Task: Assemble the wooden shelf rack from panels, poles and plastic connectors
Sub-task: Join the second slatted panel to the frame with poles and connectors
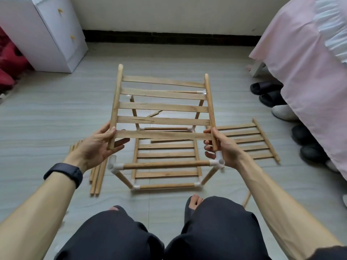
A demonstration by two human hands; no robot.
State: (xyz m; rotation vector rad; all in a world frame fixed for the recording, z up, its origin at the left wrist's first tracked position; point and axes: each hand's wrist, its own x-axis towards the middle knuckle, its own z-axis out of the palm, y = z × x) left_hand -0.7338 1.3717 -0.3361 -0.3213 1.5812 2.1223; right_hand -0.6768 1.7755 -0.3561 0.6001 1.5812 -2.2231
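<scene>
I hold a slatted wooden panel [163,106] above the part-built rack frame [165,165]. My left hand [97,146] grips the near end of the panel's left side pole. My right hand [222,145] grips the near end of the right side pole, whose tip sits at the white plastic connector [218,162] on the frame's near right corner. The near left connector [112,163] stands open-topped, just below the left pole's end. A lower panel [167,160] lies inside the frame. The frame's far corners show behind the held panel's slats.
Another slatted panel [251,141] lies on the floor to the right. Loose poles [95,177] lie at the left by my wrist. A white cabinet [47,32] stands far left, a pink-covered bed [304,59] right, with several shoes [266,89] beside it. My knees fill the foreground.
</scene>
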